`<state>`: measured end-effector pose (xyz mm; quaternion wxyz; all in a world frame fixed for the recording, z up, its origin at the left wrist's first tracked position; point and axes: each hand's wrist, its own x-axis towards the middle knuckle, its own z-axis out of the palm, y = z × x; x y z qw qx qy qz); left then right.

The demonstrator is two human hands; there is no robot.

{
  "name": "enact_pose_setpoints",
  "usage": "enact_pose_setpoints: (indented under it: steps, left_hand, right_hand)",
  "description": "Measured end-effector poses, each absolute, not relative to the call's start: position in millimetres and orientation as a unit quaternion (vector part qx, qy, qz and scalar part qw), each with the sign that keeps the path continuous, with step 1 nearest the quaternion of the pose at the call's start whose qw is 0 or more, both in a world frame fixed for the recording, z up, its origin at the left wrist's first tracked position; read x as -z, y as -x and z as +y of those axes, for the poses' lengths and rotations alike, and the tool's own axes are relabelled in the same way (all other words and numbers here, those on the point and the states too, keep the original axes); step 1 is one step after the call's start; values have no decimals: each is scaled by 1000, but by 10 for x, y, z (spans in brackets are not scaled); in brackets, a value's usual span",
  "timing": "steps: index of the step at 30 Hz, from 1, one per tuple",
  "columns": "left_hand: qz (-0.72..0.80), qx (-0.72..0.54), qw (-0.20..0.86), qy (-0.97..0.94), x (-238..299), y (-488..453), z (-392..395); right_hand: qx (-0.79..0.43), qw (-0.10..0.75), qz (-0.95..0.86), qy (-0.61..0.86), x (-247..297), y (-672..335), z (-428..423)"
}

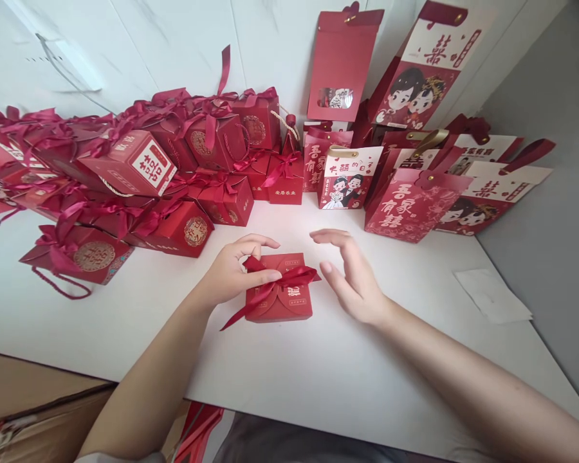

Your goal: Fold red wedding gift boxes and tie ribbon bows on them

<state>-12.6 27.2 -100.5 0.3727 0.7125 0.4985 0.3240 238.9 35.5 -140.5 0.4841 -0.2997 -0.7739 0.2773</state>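
A small red gift box [280,302] with a red ribbon bow [289,278] lies on the white table [318,366] in front of me. My left hand [234,270] rests against the box's left side, thumb and fingers pinching the ribbon at the bow. My right hand [350,273] hovers just right of the box with its fingers spread, touching nothing.
A pile of red ribboned boxes [139,173] fills the table's back left. Red paper gift bags [410,199] stand at the back right against the white wall. A white paper slip [492,296] lies at the right edge. A cardboard box [38,411] sits below the table's near left edge.
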Motion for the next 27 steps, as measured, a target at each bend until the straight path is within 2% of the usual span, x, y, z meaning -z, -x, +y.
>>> enact_pose_setpoints:
  steps: [4,8,11,15,22,27]
  left_hand:
    - [481,-293,385,-731,973,153,258]
    - [495,-281,386,-726,957,163,247]
    - [505,-294,386,-714,967,146,250]
    - [523,-327,358,-701,1000,91,258]
    - [558,-346,320,-683,1016,-81,186]
    - [511,-365,334,-703,1016,-120,158]
  right_hand:
    - [-568,361,-656,341,1456,-2406,503]
    - [-672,301,-617,277,1458,-2417,570]
    - [-698,252,-617,260,1382,-2472,592]
    - [-716,133,-631,268,1192,-2547,527]
    - [-639,76,-690,330,881,-2424,112]
    - [-631,-30,-720,287,773,-2430,30]
